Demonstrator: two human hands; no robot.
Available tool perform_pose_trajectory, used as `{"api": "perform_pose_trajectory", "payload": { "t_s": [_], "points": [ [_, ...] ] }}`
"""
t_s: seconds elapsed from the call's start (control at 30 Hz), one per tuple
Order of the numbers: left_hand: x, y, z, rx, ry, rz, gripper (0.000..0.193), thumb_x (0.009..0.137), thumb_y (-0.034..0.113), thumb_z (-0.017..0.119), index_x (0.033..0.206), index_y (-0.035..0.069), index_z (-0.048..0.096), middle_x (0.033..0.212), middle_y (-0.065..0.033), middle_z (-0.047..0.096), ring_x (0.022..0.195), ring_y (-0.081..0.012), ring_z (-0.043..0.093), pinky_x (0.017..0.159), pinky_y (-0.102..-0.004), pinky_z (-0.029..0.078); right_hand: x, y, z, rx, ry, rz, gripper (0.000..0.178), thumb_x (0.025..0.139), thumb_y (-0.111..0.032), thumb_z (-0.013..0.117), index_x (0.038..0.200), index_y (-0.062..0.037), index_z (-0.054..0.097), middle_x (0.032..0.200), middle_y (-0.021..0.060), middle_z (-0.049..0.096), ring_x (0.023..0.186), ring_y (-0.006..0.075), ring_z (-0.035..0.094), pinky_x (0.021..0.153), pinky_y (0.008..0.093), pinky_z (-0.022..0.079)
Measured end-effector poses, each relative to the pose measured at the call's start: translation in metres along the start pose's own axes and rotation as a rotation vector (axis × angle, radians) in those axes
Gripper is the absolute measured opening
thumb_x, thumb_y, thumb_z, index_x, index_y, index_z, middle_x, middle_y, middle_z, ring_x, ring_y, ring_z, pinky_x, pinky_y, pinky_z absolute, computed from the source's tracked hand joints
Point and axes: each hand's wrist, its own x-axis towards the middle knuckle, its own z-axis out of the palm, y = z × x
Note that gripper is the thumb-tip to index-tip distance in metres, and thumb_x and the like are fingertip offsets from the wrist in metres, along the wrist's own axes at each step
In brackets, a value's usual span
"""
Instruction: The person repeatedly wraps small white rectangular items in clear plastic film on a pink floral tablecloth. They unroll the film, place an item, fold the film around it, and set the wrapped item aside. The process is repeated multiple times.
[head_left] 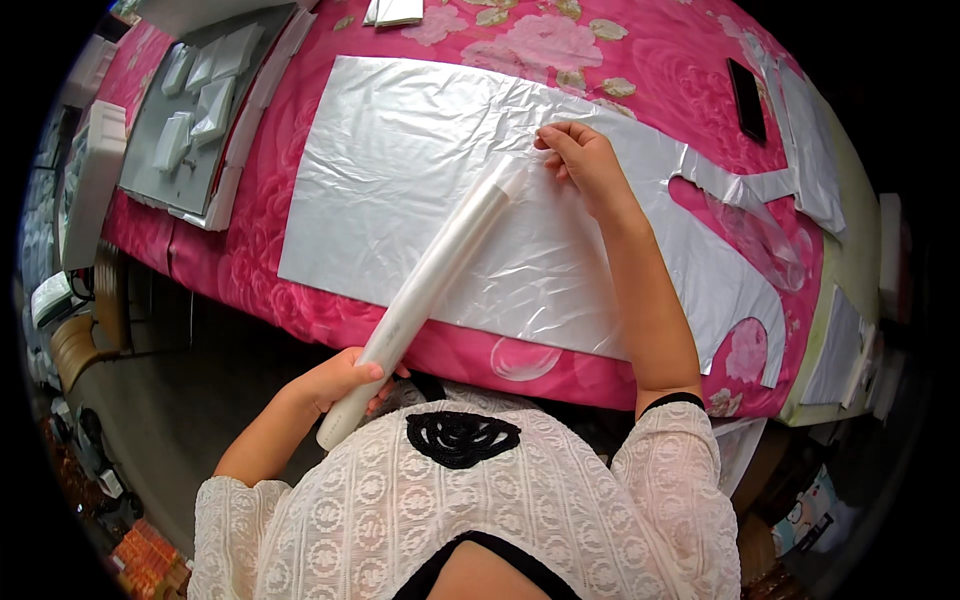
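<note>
My left hand [350,382] is wrapped round the lower end of a long white tube [430,265], close to my body. The tube slants up and away to the right, over a large silver plastic bag [380,200] spread flat on the table. Clear plastic film shows at the tube's far end. Just beyond that end, my right hand [580,160] has thumb and forefinger pinched together; what lies between them is too small to make out. Cut-out handle strips [740,185] form the bag's right side, with crumpled clear plastic [780,255] beside them.
A pink flowered cloth [250,270] covers the table. At the left, a grey board [150,120] carries several small white packets, beside a white foam box [95,185]. A black phone [746,98] and folded silver sheets [812,150] lie far right. A wooden stool [80,345] stands lower left.
</note>
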Motion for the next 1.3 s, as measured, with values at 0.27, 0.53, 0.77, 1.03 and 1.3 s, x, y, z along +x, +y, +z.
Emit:
{"api": "perform_pose_trajectory", "payload": {
  "t_s": [0.27,0.53,0.77,1.03,1.3],
  "points": [
    [0.001,0.000,0.005,-0.078,-0.075,0.017,0.065,0.072,0.050,0.071,0.110,0.000,0.055,0.069,-0.0040,0.053,0.054,-0.0118,0.052,0.050,-0.0256,0.044,-0.007,-0.004,0.005,-0.185,-0.250,0.105,0.028,0.089,-0.029,0.059,0.098,-0.0038,0.065,0.081,-0.0019,0.060,0.061,0.0015,0.050,0.052,0.0165,0.039],
    [0.011,-0.035,-0.023,-0.684,-0.566,-0.062,0.066,0.081,0.048,0.060,0.116,-0.006,0.049,0.068,-0.0055,0.049,0.053,-0.0124,0.048,0.048,-0.0272,0.043,-0.004,-0.005,0.006,-0.043,-0.403,0.147,0.026,0.088,-0.022,0.062,0.103,-0.0016,0.062,0.083,0.0000,0.060,0.065,0.0023,0.056,0.052,0.0160,0.043],
    [0.017,-0.042,-0.026,-0.770,-0.667,-0.057,0.066,0.082,0.048,0.059,0.116,-0.007,0.047,0.068,-0.0056,0.048,0.053,-0.0123,0.048,0.048,-0.0276,0.044,-0.001,-0.001,0.012,-0.055,-0.506,0.130,0.039,0.078,-0.015,0.072,0.111,-0.0018,0.056,0.086,0.0015,0.061,0.068,0.0075,0.059,0.054,0.0174,0.044],
    [0.019,-0.047,-0.029,-0.723,-0.673,-0.045,0.069,0.081,0.050,0.059,0.117,-0.008,0.047,0.070,-0.0064,0.050,0.053,-0.0122,0.049,0.049,-0.0270,0.046,0.003,0.002,0.012,-0.143,-0.593,0.085,0.017,0.080,-0.018,0.071,0.088,-0.0055,0.062,0.075,-0.0013,0.060,0.066,0.0065,0.056,0.055,0.0189,0.042],
    [0.016,-0.032,-0.025,-0.577,-0.574,0.041,0.097,0.068,0.069,0.063,0.123,-0.008,0.042,0.078,-0.0108,0.057,0.058,-0.0116,0.055,0.053,-0.0248,0.050,-0.006,-0.006,0.009,-0.172,-0.409,0.036,0.014,0.085,-0.019,0.065,0.083,-0.0046,0.063,0.072,-0.0022,0.058,0.063,0.0056,0.052,0.058,0.0204,0.042]
  ]
}}
